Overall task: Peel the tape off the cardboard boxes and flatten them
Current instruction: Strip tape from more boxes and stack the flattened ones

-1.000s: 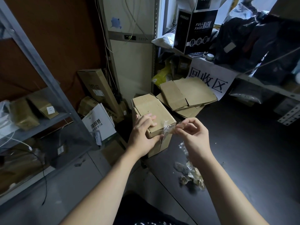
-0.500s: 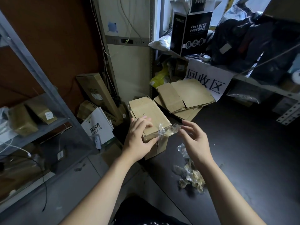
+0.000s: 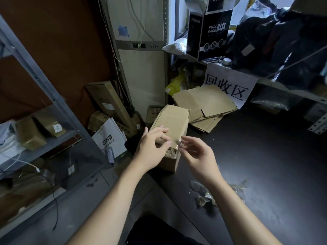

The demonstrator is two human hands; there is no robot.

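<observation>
Table [image 3: 265, 165], dark and flat-topped, carries at its far side a loose pile of flattened brown cardboard sheets [image 3: 210, 101] and, just in front of them near its left edge, an oblong brown cardboard box [image 3: 174, 119] with one end toward the person. The left grip [image 3: 150, 152] clasps the near top edge of that box, fingers on top and thumb curled below, while the right grip [image 3: 200, 156] hangs just beside the box's near right corner, fingers loosely spread and holding nothing. Crumpled scraps of clear tape [image 3: 207, 198] lie on the table near the right forearm.
</observation>
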